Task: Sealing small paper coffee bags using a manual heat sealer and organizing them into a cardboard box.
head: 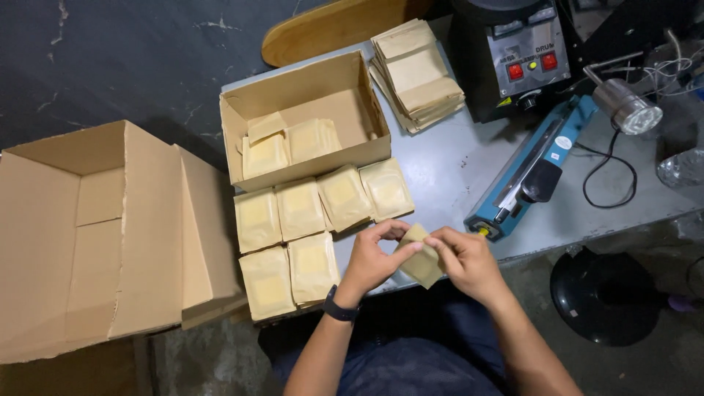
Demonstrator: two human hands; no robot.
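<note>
Both hands, left hand (370, 258) and right hand (463, 260), pinch one pouch (422, 260); small box (345, 92) holds three

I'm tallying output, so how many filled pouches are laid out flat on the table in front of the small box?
6. Four in a back row, two in front. More lie in the small box, some maybe hidden; both hands hold another pouch.
</note>
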